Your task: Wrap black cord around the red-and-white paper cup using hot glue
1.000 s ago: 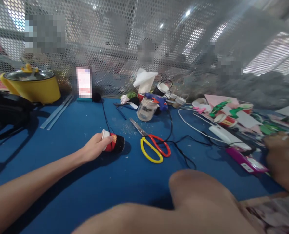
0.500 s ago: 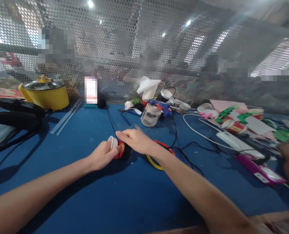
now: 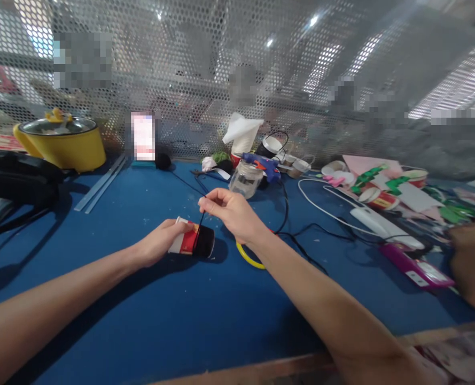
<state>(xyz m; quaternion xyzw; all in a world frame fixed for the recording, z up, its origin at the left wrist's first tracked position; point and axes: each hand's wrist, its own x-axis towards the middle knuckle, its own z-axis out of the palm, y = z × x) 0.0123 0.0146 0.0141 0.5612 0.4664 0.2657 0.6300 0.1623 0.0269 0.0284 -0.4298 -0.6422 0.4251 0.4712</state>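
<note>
My left hand (image 3: 161, 241) grips a paper cup (image 3: 187, 243) by its rim end, the cup lying on its side just over the table. The cup is white and red, and black yarn is wound round its base end (image 3: 205, 242). Between thumb and fingertips, my right hand (image 3: 235, 213) pinches a strand of black yarn (image 3: 200, 222), held up above the cup. From there the strand runs back to a ball of black yarn (image 3: 163, 161) beside an upright phone (image 3: 143, 136). My right wrist partly covers a yellow and red ring (image 3: 250, 256).
A glass jar (image 3: 246, 181) and a blue glue gun (image 3: 263, 164) stand beyond my right hand. On the right lie a white power strip (image 3: 385, 227), a purple socket block (image 3: 415, 267) and craft scraps. A yellow pot (image 3: 67, 147) is at back left. Another person's hand (image 3: 473, 262) shows at the right edge.
My right hand has lifted off the cup and drawn the yarn strand up and away. The cup has turned so that more of its printed side shows.
</note>
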